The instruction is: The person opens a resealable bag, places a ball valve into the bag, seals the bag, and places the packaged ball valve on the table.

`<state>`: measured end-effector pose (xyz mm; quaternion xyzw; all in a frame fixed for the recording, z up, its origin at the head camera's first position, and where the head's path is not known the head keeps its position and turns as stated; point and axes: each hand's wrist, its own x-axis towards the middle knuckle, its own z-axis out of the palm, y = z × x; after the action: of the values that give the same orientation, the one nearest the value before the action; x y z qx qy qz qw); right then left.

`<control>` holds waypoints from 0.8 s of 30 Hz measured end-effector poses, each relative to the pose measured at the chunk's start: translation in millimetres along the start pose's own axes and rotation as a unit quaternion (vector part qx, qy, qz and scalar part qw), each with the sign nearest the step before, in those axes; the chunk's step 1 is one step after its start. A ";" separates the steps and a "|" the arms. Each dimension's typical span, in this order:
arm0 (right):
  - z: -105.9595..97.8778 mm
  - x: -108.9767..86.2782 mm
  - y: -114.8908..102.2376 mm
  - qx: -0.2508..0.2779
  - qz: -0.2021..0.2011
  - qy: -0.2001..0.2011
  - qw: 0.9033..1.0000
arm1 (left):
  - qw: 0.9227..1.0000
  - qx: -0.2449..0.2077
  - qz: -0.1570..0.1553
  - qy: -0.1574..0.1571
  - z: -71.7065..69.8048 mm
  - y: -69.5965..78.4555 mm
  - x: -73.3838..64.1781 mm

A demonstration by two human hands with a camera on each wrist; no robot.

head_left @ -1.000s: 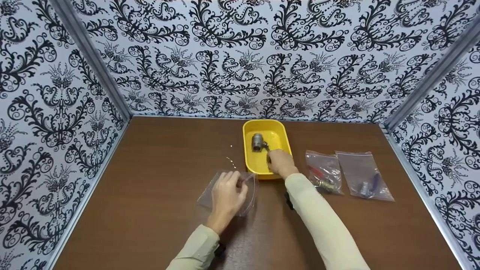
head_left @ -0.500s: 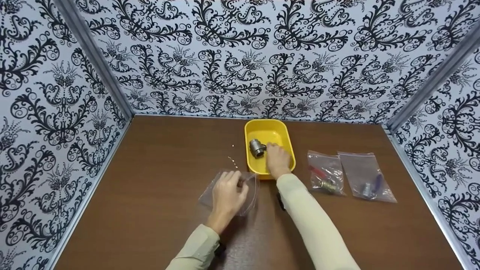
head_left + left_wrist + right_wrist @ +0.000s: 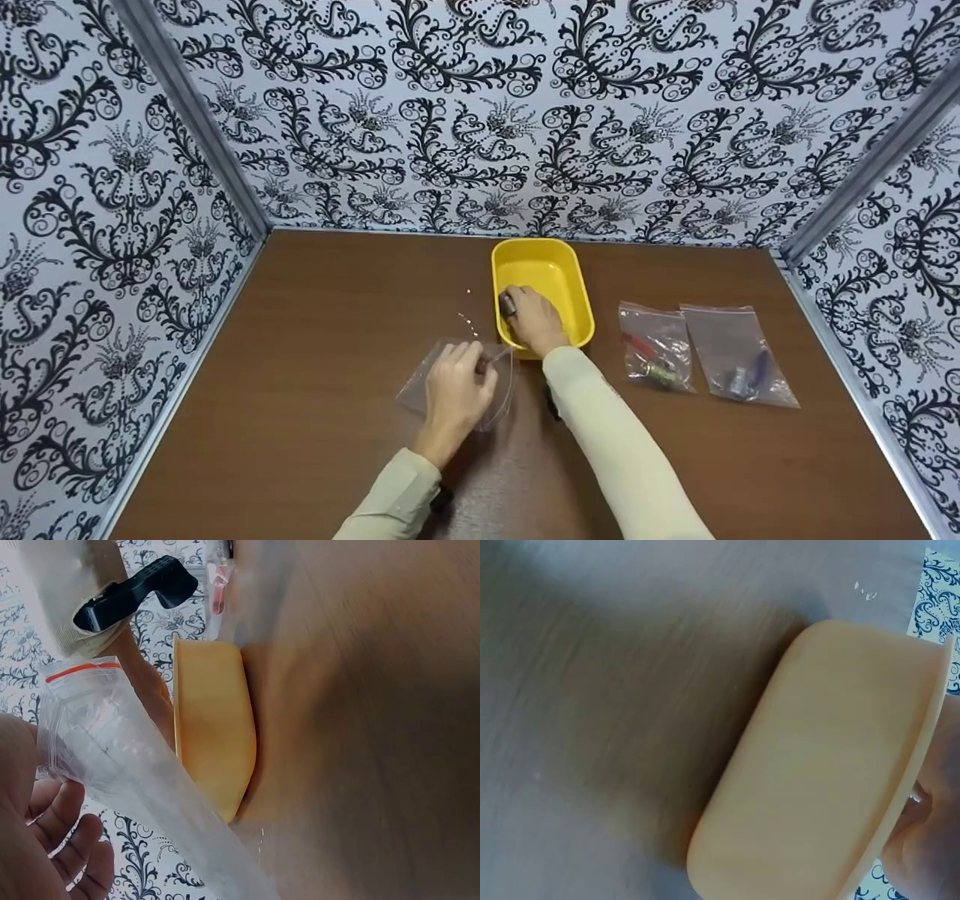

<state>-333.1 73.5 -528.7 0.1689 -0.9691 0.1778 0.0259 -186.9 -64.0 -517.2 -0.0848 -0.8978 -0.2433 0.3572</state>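
Observation:
My left hand pinches the mouth of a clear zip bag above the front middle of the table. In the left wrist view, the bag hangs limp with a red line along its seal, and the lower fingers curl beside it. My right hand is down inside the yellow tray, its fingers curled over a grey metal ball valve. Only the dark end of the valve shows at the fingertips; the rest is hidden under the hand. In the right wrist view, the tray's wall covers most of the hand.
Right of the tray lie two clear zip bags on the brown table. One bag holds a brass fitting with a red handle, the other a silver fitting and a blue handle. Patterned walls enclose the table.
The right hand has shifted left in the tray, from the valve's stem side onto its body, after the valve turned and moved nearer. The left hand keeps its hold on the bag.

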 end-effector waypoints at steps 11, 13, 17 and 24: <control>1.1 -7.3 6.5 0.019 0.026 -0.026 0.999 | 1.000 0.023 0.001 0.010 0.1 1.7 -1.0; -0.1 -8.7 7.6 0.024 0.027 -0.025 0.999 | 1.000 0.028 0.001 0.010 0.1 2.7 -1.1; -3.4 -11.5 9.1 0.022 0.022 -0.025 0.999 | 0.999 0.036 0.003 0.007 -0.4 4.7 -1.6; -15.9 -17.3 7.1 0.033 -0.021 -0.006 0.999 | 0.999 0.041 -0.005 -0.006 -1.8 3.1 -2.9</control>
<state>-319.4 90.9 -518.1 0.1909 -0.9591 0.2083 0.0181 -182.7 -62.1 -516.9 -0.0676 -0.9095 -0.2077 0.3538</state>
